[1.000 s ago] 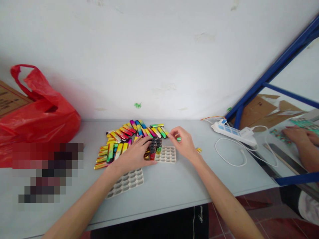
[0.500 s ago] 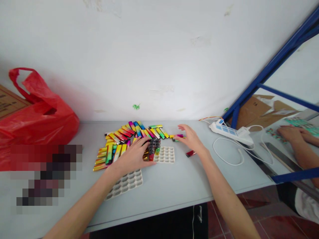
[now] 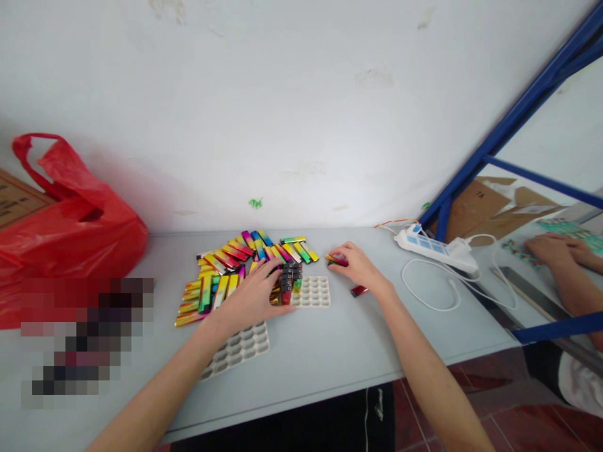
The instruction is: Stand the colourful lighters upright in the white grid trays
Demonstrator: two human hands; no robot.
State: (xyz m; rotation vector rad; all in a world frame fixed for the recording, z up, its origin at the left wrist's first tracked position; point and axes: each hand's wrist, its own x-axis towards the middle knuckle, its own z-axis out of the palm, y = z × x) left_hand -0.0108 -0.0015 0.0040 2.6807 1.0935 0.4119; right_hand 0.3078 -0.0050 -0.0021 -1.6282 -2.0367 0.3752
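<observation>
Worktop [image 3: 320, 358] under everything. Two pale trays: the nearer [image 3: 242, 347] partly under the left forearm; the farther [image 3: 316, 292] between the hands, its pockets on the right-hand side unfilled.

Left hand [image 3: 247, 292]: fingers spread and curved about the left of the upright black-topped lighters [image 3: 288, 276], thumb along their near side. Whether it grips them or only steadies them, cannot tell. Loose pile [image 3: 239, 246] lies beyond and left of its fingers.

Right hand [image 3: 357, 267]: fingers bent, low over a few loose lighters [image 3: 335, 260]. These lie at the fingertips, ends poking out leftward, long axis running roughly left to right, in line with the reach rather than across it. Pinched or just touched, cannot tell. The right hand is clearly the nearer; the left is well apart.

Smallest: single red lighter [image 3: 358, 291], just beside the right wrist on the body side, behind the fingers, lying at a slight slant.
</observation>
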